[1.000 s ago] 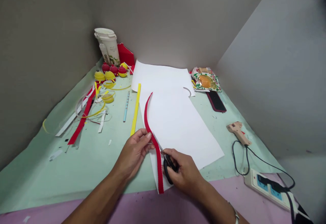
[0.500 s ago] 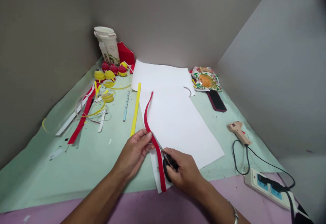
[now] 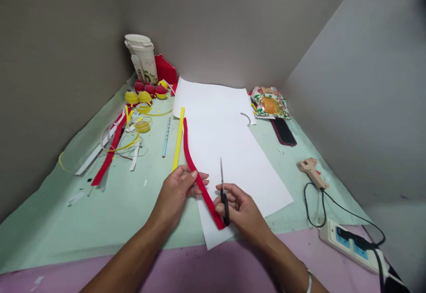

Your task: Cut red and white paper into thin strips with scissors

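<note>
A long red strip (image 3: 205,194), perhaps felt or ribbon, runs slantwise over the white paper (image 3: 239,160). My left hand (image 3: 179,186) pinches it near its middle, between thumb and fingers. Black-handled scissors (image 3: 225,206) are in my right hand (image 3: 241,208), blades pointing away from me and looking closed. The scissors' handle is beside the strip's near end; whether they touch I cannot tell. Left of the red strip lies a flat yellow strip (image 3: 179,140), its near end close to my left hand. A light-blue patterned pencil (image 3: 166,137) rests further left.
Several red and yellow ornaments (image 3: 144,97) sit before a white bucket (image 3: 146,60) at the back left. Tangled strips and yellow ribbon (image 3: 142,127) lie below them. On the right are a food packet (image 3: 270,104), a phone (image 3: 283,132), a glue gun (image 3: 313,173) and a corded power strip (image 3: 353,246).
The scissors have come away from the red strip and turned upright, blades now apart from it. The strip's far end has swung left and its near end right.
</note>
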